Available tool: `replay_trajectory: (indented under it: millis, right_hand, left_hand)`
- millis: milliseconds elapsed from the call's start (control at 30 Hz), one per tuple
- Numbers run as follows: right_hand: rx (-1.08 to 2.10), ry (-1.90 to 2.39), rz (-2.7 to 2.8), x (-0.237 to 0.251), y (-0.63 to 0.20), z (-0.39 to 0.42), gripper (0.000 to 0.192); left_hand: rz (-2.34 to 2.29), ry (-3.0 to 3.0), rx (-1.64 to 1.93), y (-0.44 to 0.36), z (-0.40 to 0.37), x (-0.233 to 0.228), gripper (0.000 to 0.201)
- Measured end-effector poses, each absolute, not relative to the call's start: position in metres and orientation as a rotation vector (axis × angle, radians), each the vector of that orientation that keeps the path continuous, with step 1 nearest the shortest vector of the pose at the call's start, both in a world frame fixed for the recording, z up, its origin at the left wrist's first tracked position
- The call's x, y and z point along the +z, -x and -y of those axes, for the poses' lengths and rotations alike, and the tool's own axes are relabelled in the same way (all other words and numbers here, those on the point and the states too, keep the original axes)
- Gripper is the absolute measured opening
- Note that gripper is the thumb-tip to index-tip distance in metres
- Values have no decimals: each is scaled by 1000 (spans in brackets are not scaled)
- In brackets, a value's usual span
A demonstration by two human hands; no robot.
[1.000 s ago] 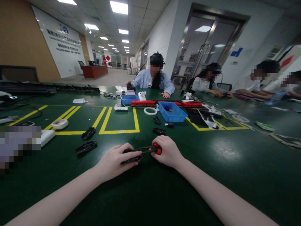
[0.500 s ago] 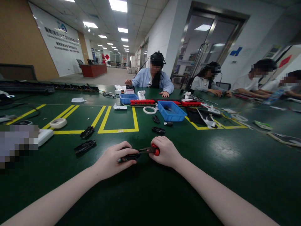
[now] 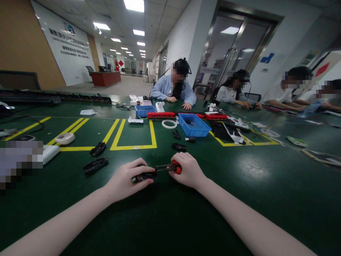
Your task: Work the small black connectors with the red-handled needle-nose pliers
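Note:
My left hand [image 3: 130,177] is closed around a black plastic part [image 3: 145,176], partly covered by my fingers. In my right hand [image 3: 188,170] are pliers [image 3: 166,167] with red handles, held in a closed fist. Their long jaws point left and meet the end of the black part; whether they grip it I cannot tell. Beyond my hands lie a dark elongated piece [image 3: 179,147] and a smaller black piece [image 3: 176,134]. Two black plastic shells, one nearer [image 3: 96,165] and one farther [image 3: 98,149], rest to the left of my left hand.
A blue bin [image 3: 194,128] with a dark item inside stands ahead, near a white ring [image 3: 169,124] and red strips [image 3: 161,115]. A tape roll [image 3: 65,138] and a white box [image 3: 50,154] are at left. A person [image 3: 174,87] sits across the green table [image 3: 239,199].
The person across has lowered a raised hand to the table. My hands stay almost in place, the left one shifted very slightly leftward, still holding the black part and the pliers.

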State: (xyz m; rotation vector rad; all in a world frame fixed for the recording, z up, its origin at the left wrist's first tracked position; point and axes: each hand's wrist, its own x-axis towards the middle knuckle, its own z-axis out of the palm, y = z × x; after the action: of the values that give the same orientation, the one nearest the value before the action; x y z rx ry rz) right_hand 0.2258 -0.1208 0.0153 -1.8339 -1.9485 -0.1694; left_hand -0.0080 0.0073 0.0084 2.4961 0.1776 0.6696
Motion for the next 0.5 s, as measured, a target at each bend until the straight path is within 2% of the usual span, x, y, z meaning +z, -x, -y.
replay_trajectory:
  millis: [500]
  right_hand:
    - [-57,1847,2051,18,-221,120,19]
  left_hand:
    - [-166,-2499,634,9,-7,10,26]
